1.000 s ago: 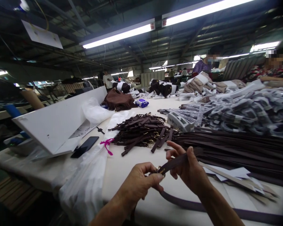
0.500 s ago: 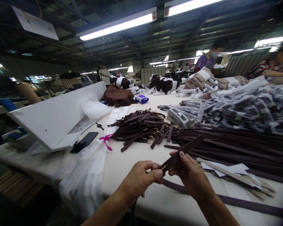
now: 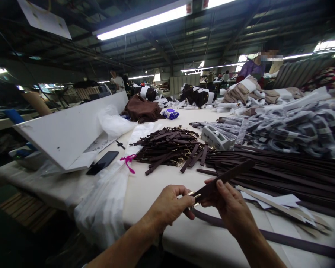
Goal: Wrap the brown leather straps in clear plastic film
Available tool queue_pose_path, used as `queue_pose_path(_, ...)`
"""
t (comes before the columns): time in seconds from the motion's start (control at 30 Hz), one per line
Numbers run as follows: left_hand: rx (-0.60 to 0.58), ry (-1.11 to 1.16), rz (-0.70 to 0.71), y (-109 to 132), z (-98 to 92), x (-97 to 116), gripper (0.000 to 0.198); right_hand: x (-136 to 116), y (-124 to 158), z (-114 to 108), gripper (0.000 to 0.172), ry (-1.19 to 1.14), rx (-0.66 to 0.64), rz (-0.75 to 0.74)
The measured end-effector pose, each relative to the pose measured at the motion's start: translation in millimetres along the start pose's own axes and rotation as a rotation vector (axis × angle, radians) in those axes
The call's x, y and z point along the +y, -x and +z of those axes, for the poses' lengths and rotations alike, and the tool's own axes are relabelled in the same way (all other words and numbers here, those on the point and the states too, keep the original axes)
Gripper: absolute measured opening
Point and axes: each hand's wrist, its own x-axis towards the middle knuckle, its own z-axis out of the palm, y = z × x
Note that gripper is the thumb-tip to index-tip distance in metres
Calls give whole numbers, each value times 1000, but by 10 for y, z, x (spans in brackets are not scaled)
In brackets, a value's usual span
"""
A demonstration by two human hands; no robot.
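I saw the left hand [image 3: 170, 207] with thumb and fingers pinched together on a gold buckle [image 3: 197, 195], out over the near side of the cream-covered table [image 3: 143, 186]. The right hand [image 3: 232, 205] was clamped on a dark brown strap [image 3: 234, 172], thumb above and fingers beneath, and the strap sloped from the buckle up to its free tip, which I saw against the long brown straps [image 3: 279, 169]. A lower band [image 3: 290, 239] curved beneath both hands and ran off to my right; it looked like part of the same strap, though the fingers hid any join, so I couldn't be sure. Beyond the hands I had a heap of short straps [image 3: 170, 145] with gold fittings, and just beside it a grey dispenser [image 3: 216, 138] with handwriting on it. Pale strips [image 3: 281, 204] lay near the right hand.
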Motion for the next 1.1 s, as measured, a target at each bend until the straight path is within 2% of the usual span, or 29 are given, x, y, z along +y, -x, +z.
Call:
queue_pose_path(0.1, 6, -66, 1, -30, -7, -36, 26, -47, 70, 45, 31, 236, 58, -116)
queue_pose_path(0.2, -5, -206, 57, -85, -16, -43, 21, -97, 166, 111, 23, 726, 114, -398)
queue_pose_path(0.3, -24, -322, 142, -172, -32, -4, 17, -67, 225, 163, 20, 1070, -11, -686)
queue_pose_path(0.4, -53, -425, 242, -261, -55, 73, 11, -9, 235, 198, 30, 1138, -118, -800)
queue_pose_path(0.5, -85, -517, 342, -325, -79, 178, 14, -51, 201, 204, 32, 1032, -205, -719)
queue_pose_path(0.6, -48, -552, 447, -366, -112, 269, 17, -153, 97, 144, 21, 823, -358, -466)
queue_pose_path(0.63, -21, -549, 480, -373, -128, 276, 16, -170, 45, 106, 16, 703, -358, -374)
queue_pose_path(0.7, 66, -524, 537, -365, -158, 227, 10, -154, -73, 13, 13, 416, -266, -230)
queue_pose_path(0.77, 260, -478, 569, -328, -170, 81, 15, -84, -184, -73, 17, 186, -129, -171)
queue_pose_path(0.83, 413, -401, 516, -277, -138, -133, 27, 9, -259, -119, 23, 100, -60, -162)
queue_pose_path(0.87, 432, -359, 464, -257, -100, -246, 32, 55, -279, -121, 26, 89, -48, -157)
queue_pose_path(0.97, 317, -231, 351, -251, 85, -519, 35, 171, -276, -60, 32, 55, -40, -110)
queue_pose_path(1.1, 192, 108, 356, -365, 328, -646, 35, 225, -212, 45, 29, 59, -69, -59)
